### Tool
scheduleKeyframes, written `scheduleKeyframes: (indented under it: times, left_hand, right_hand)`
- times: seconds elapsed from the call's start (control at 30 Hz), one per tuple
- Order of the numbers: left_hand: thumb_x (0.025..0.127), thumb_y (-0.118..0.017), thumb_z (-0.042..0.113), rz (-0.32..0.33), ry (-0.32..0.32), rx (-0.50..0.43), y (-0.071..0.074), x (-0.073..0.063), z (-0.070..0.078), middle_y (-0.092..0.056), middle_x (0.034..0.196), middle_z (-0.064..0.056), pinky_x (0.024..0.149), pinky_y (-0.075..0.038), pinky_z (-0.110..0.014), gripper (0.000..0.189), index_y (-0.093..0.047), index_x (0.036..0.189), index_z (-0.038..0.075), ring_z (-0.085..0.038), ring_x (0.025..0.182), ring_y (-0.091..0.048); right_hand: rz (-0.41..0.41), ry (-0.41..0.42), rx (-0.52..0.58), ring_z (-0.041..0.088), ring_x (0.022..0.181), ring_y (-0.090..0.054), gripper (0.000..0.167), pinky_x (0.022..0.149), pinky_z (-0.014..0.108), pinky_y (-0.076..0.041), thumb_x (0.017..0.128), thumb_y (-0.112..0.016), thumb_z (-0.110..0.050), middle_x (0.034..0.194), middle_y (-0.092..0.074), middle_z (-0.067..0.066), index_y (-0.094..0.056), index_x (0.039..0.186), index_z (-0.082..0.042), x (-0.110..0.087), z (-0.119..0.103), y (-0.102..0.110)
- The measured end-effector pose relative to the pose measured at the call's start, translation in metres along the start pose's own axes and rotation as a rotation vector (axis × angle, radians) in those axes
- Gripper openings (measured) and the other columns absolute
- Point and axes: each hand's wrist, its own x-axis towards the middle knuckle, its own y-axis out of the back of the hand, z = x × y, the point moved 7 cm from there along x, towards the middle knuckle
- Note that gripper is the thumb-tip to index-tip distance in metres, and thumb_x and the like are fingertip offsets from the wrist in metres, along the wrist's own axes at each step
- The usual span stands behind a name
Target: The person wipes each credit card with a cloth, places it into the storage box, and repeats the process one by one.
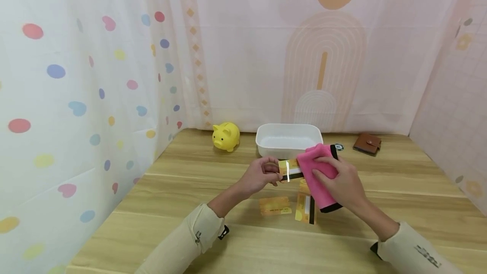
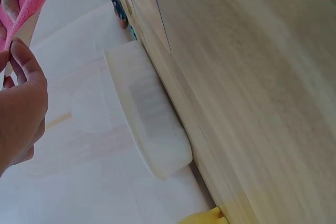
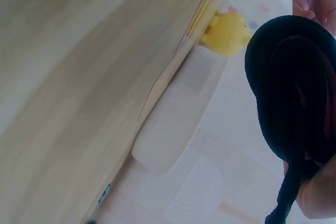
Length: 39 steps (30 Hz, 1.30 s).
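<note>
My left hand pinches the left end of a yellow bank card with a dark stripe, held above the table. Folded in my right hand is a pink towel with black edging, and it covers the card's right end. The right wrist view shows the black edge of the towel from the side, in rolled layers. Beneath the hands, an orange card lies flat on the table, and a striped yellow card lies partly under the towel in the head view.
Behind the hands stands a white plastic tub. A yellow piggy bank is to its left. On the right are a brown wallet and a small round chip. Curtains surround the wooden table.
</note>
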Motion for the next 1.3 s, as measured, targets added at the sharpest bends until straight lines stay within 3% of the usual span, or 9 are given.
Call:
scheduleKeyframes:
  times: [0.1, 0.17, 0.33, 0.47, 0.57, 0.7, 0.8, 1.03, 1.3]
  left_hand:
    - [0.087, -0.062, -0.010, -0.001, 0.000, -0.002, 0.001, 0.000, -0.001, -0.065, 0.099, -0.031, 0.067, -0.057, -0.031, 0.024, -0.054, 0.110, -0.006, -0.020, 0.077, -0.066]
    - [0.088, -0.062, -0.009, 0.003, -0.001, 0.005, 0.002, -0.001, -0.001, -0.066, 0.099, -0.028, 0.070, -0.058, -0.036, 0.024, -0.054, 0.111, -0.006, -0.021, 0.078, -0.066]
    - [0.089, -0.063, -0.008, -0.001, -0.007, 0.015, 0.003, -0.002, 0.001, -0.064, 0.103, -0.033, 0.077, -0.057, -0.052, 0.024, -0.053, 0.111, -0.006, -0.016, 0.076, -0.066]
    - [0.089, -0.062, -0.008, -0.010, -0.018, 0.018, 0.004, -0.002, 0.001, -0.063, 0.103, -0.035, 0.074, -0.058, -0.044, 0.024, -0.053, 0.112, -0.007, -0.014, 0.076, -0.066]
    - [0.090, -0.062, -0.007, -0.007, -0.030, 0.016, 0.006, -0.001, 0.001, -0.066, 0.096, -0.027, 0.071, -0.058, -0.037, 0.024, -0.053, 0.112, -0.006, -0.017, 0.076, -0.066]
    - [0.090, -0.063, -0.007, 0.004, -0.022, 0.010, 0.008, -0.003, -0.002, -0.069, 0.090, -0.012, 0.073, -0.058, -0.045, 0.023, -0.054, 0.110, -0.002, -0.018, 0.076, -0.066]
    - [0.090, -0.064, -0.005, 0.013, -0.014, 0.003, 0.010, -0.004, -0.005, -0.069, 0.091, -0.012, 0.074, -0.057, -0.047, 0.023, -0.054, 0.110, 0.000, -0.018, 0.078, -0.067]
    - [0.090, -0.065, -0.005, 0.030, -0.023, -0.010, 0.013, -0.004, -0.006, -0.067, 0.086, -0.003, 0.067, -0.056, -0.029, 0.021, -0.053, 0.106, 0.001, -0.022, 0.080, -0.068]
    - [0.091, -0.066, -0.005, 0.048, -0.032, -0.005, 0.014, -0.006, -0.006, -0.070, 0.090, -0.007, 0.069, -0.057, -0.033, 0.022, -0.057, 0.111, -0.002, -0.019, 0.080, -0.069]
  right_hand:
    - [-0.001, -0.001, -0.002, 0.020, 0.071, -0.058, 0.025, 0.054, 0.024, -0.051, 0.079, -0.084, -0.006, 0.098, -0.067, 0.014, -0.075, 0.102, -0.007, -0.001, 0.000, 0.001]
    - [0.002, 0.002, 0.000, 0.019, 0.070, -0.059, 0.026, 0.054, 0.025, -0.051, 0.078, -0.084, -0.006, 0.098, -0.067, 0.014, -0.074, 0.102, -0.007, -0.001, 0.001, 0.001]
    - [0.005, 0.007, 0.000, 0.019, 0.069, -0.059, 0.025, 0.053, 0.024, -0.051, 0.078, -0.084, -0.006, 0.097, -0.068, 0.013, -0.074, 0.102, -0.007, 0.001, 0.001, 0.001]
    - [0.014, 0.011, -0.009, 0.019, 0.070, -0.058, 0.025, 0.052, 0.025, -0.050, 0.078, -0.084, -0.006, 0.096, -0.068, 0.012, -0.074, 0.100, -0.006, 0.002, 0.003, 0.003]
    - [0.025, 0.017, -0.014, 0.019, 0.071, -0.059, 0.024, 0.053, 0.025, -0.049, 0.077, -0.085, -0.006, 0.095, -0.068, 0.012, -0.074, 0.099, -0.007, 0.002, 0.003, 0.004]
    - [0.028, 0.014, -0.013, 0.019, 0.071, -0.060, 0.024, 0.053, 0.024, -0.050, 0.077, -0.085, -0.006, 0.094, -0.068, 0.012, -0.075, 0.099, -0.007, 0.001, 0.004, 0.005]
    - [0.028, 0.000, -0.012, 0.019, 0.069, -0.060, 0.024, 0.052, 0.024, -0.049, 0.077, -0.085, -0.006, 0.094, -0.068, 0.012, -0.074, 0.099, -0.006, 0.000, 0.006, 0.006]
    - [0.022, -0.031, -0.014, 0.019, 0.068, -0.058, 0.025, 0.051, 0.024, -0.048, 0.078, -0.084, -0.006, 0.092, -0.068, 0.013, -0.075, 0.101, -0.007, 0.000, 0.010, 0.009]
    - [0.009, -0.063, -0.029, 0.019, 0.067, -0.056, 0.025, 0.050, 0.025, -0.046, 0.079, -0.083, -0.007, 0.092, -0.067, 0.015, -0.074, 0.102, -0.006, -0.002, 0.014, 0.013]
